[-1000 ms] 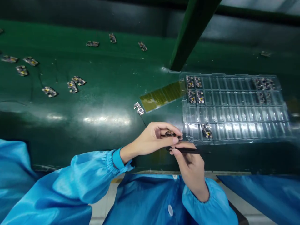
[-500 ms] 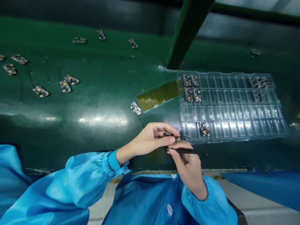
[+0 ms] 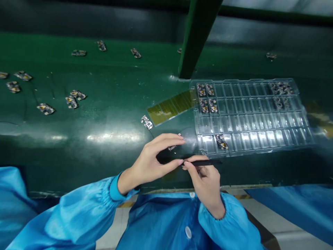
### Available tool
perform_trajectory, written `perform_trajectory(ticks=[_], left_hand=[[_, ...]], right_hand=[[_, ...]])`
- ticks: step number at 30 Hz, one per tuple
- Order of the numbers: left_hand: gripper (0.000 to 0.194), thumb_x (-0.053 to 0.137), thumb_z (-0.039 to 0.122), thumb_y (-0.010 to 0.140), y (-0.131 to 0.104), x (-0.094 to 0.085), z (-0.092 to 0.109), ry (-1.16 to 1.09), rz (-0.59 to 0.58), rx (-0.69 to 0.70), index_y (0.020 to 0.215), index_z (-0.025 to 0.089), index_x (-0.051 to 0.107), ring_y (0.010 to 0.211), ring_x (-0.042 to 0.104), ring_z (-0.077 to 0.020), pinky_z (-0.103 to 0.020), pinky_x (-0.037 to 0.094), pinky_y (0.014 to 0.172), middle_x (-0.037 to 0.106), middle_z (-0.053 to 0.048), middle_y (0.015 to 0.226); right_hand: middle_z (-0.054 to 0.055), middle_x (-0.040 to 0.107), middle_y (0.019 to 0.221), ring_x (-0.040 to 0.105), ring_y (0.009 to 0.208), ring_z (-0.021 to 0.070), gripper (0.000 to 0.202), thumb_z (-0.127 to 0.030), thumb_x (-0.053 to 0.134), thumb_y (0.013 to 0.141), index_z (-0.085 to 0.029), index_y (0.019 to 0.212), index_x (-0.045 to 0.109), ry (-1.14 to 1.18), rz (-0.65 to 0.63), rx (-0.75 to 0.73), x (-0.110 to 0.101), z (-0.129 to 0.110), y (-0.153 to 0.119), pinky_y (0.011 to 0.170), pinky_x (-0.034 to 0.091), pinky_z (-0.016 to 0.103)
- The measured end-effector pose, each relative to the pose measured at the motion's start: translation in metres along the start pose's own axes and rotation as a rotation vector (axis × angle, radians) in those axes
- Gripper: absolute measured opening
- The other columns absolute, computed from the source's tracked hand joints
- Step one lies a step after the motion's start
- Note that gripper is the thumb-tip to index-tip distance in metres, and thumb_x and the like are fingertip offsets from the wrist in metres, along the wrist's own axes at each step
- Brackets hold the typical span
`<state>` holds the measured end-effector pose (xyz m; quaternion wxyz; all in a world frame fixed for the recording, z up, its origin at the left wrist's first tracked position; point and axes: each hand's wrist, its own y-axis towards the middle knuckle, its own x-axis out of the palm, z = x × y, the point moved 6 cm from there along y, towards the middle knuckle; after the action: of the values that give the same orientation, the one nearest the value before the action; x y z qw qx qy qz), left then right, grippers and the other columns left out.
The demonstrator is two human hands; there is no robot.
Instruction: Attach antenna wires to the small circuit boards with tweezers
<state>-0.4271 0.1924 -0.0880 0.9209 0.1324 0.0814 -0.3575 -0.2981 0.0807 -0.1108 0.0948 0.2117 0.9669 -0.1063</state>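
Observation:
My left hand (image 3: 152, 158) is open above the green table, thumb and fingers spread apart. Behind its fingers a small circuit board (image 3: 172, 148) lies partly hidden, seemingly on the table. The left thumb tip meets the tip of slim black tweezers (image 3: 203, 162). Those tweezers are gripped between the thumb and fingers of my right hand (image 3: 205, 177), pointing left. Just beyond the left hand another small circuit board (image 3: 147, 122) with a thin black wire lies beside a sheet of yellow-amber film strips (image 3: 169, 109).
A clear plastic tray (image 3: 243, 119) with many compartments stands at the right, several boards in its upper corners and one board (image 3: 222, 141) in the bottom row. More boards (image 3: 46, 108) lie scattered left and along the back. A green post (image 3: 196, 41) rises behind the tray.
My left hand has let go of the circuit board and its fingers have spread. The right hand still holds the tweezers, near the left thumb. The whole view has shifted slightly.

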Motion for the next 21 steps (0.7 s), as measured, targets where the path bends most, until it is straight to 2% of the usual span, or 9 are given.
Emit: perform_trajectory(ticks=[2,6,11,18,21], left_hand=[[0.053,0.074,0.017,0.085,-0.006,0.004,0.000,0.134,-0.095,0.014,0.135,0.024,0.056,0.126,0.056,-0.0219,-0.037,0.047,0.109,0.060,-0.009,0.133],[0.066,0.070,0.024,0.089,-0.015,0.013,-0.006,0.233,-0.248,-0.062,0.148,0.028,0.040,0.133,0.050,-0.0231,-0.039,0.047,0.110,0.049,-0.010,0.143],[0.068,0.064,0.024,0.093,-0.017,0.018,-0.011,0.270,-0.332,-0.127,0.151,0.034,0.032,0.138,0.045,-0.0248,-0.043,0.044,0.113,0.043,-0.009,0.148],[0.067,0.065,0.023,0.092,-0.017,0.017,-0.012,0.245,-0.321,-0.142,0.150,0.035,0.035,0.137,0.046,-0.0275,-0.048,0.044,0.112,0.044,-0.009,0.148],[0.064,0.074,0.028,0.086,-0.014,0.010,-0.009,0.189,-0.223,-0.093,0.144,0.030,0.047,0.130,0.054,-0.0282,-0.047,0.048,0.108,0.054,-0.011,0.140]], right_hand=[[-0.003,0.071,0.085,0.072,0.075,0.0113,0.005,-0.020,0.065,0.092,-0.024,0.092,0.068,0.011,0.006,-0.002,0.000,-0.001,0.000,0.071,0.058,0.021],[-0.002,0.072,0.084,0.073,0.079,0.0130,0.005,-0.020,0.066,0.091,-0.024,0.091,0.069,0.010,0.009,0.004,-0.003,-0.003,0.000,0.071,0.059,0.021],[-0.001,0.072,0.084,0.073,0.076,0.0131,0.004,-0.019,0.067,0.090,-0.023,0.090,0.069,0.049,0.007,-0.006,-0.004,-0.003,0.000,0.071,0.060,0.021],[0.000,0.072,0.080,0.074,0.067,0.0146,0.002,-0.019,0.069,0.087,-0.021,0.087,0.069,0.171,0.112,0.003,-0.009,-0.007,0.003,0.065,0.063,0.024],[0.000,0.073,0.078,0.074,0.064,0.0152,0.003,-0.021,0.071,0.086,-0.020,0.084,0.069,0.221,0.192,0.019,-0.015,-0.010,0.004,0.063,0.063,0.025]])
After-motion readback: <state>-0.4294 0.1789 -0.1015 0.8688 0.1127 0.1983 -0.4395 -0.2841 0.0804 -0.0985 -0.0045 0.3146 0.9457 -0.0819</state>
